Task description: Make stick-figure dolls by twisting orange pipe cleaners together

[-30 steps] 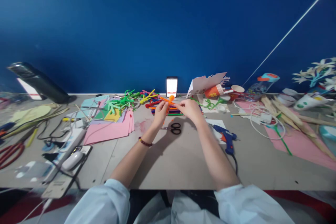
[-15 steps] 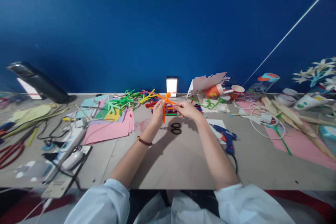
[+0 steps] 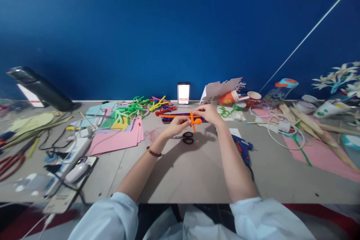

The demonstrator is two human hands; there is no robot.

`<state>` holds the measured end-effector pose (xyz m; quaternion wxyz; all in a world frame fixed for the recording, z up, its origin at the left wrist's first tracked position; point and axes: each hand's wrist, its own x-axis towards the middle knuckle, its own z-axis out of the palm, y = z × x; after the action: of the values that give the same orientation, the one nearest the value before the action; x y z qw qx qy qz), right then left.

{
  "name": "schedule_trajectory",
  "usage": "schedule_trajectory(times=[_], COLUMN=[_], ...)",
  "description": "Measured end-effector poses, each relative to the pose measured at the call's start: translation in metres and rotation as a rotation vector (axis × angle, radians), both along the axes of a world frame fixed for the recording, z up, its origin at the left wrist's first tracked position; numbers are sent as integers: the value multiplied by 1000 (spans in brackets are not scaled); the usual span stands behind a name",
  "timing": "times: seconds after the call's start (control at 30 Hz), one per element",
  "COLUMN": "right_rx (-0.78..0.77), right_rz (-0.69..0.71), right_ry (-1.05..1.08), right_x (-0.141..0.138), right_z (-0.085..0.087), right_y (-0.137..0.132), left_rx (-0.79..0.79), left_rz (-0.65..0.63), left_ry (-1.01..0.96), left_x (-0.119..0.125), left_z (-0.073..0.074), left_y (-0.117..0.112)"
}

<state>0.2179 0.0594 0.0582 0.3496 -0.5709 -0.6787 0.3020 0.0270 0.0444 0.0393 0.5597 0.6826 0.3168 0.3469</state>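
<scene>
An orange pipe-cleaner figure [image 3: 198,121] with a round head and two arms lies sideways in the air above the table, its head to the right. My left hand [image 3: 178,125] pinches its lower part, which the fingers hide. My right hand [image 3: 209,114] closes its fingertips on the figure's upper arm. Below and left of the figure, black-handled scissors [image 3: 188,138] rest on the table. Just behind my hands is a bundle of dark and orange pipe cleaners [image 3: 168,118].
Green pipe-cleaner figures [image 3: 131,109] and pink paper [image 3: 115,143] lie to the left. A blue glue gun [image 3: 244,147] sits right of my right forearm. Farther off are paper cups [image 3: 229,98], a coiled white cable [image 3: 287,131], a phone [image 3: 183,93] and a power strip [image 3: 69,163].
The orange figure has moved right and lower, turning from head up to head pointing right. My right hand has shifted from its side to its upper arm.
</scene>
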Motion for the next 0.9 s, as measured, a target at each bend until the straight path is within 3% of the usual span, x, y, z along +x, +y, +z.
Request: schedule_trajectory(times=[0.17, 0.27, 0.43, 0.7, 0.9], right_rx=[160, 184, 132, 163, 195], right_rz=[64, 112, 108, 89, 106], right_ry=[-162, -149, -110, -410, -359], right_x=[-6, -10, -13, -34, -38], right_z=[7, 10, 12, 22, 20], right_y=[-4, -7, -11, -22, -23], left_rx=[228, 294, 322, 329, 263], left_rz=[3, 33, 140, 320, 380], left_ry=[178, 240, 303, 216, 127], left_x=[2, 2, 1, -1, -8], left_z=[-3, -8, -11, -19, -28], left_y=[0, 4, 4, 11, 27])
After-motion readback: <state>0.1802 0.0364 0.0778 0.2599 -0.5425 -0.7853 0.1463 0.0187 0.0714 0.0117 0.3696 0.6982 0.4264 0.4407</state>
